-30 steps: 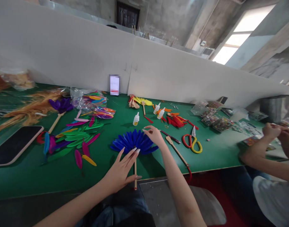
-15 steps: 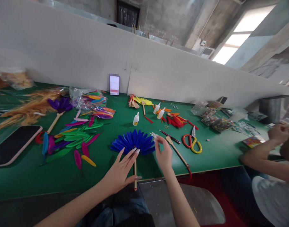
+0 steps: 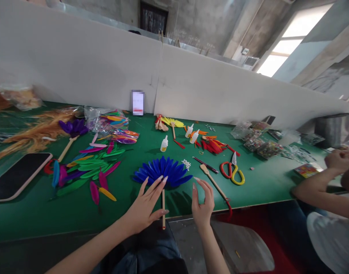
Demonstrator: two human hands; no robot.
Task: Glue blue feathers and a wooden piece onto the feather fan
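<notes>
A fan of blue feathers lies spread on the table, its wooden stick handle pointing toward me over the table edge. My left hand rests with fingers outstretched on the base of the feathers, its thumb across the handle. Just off the fan's right edge, my right hand hovers with thumb and fingers apart and nothing visible between them. A small pile of white beads sits beside the fan's upper right feathers. Under my left fingers the fan's centre is hidden.
Right of the beads lie a dark pen, a wooden stick and scissors. Glue bottles stand behind the fan. Loose coloured feathers and a phone are left. A co-worker's arm rests at far right.
My right hand has drawn back from the white beads, down and to the right, uncovering them and the fan's right feathers. My left hand has stayed on the fan.
</notes>
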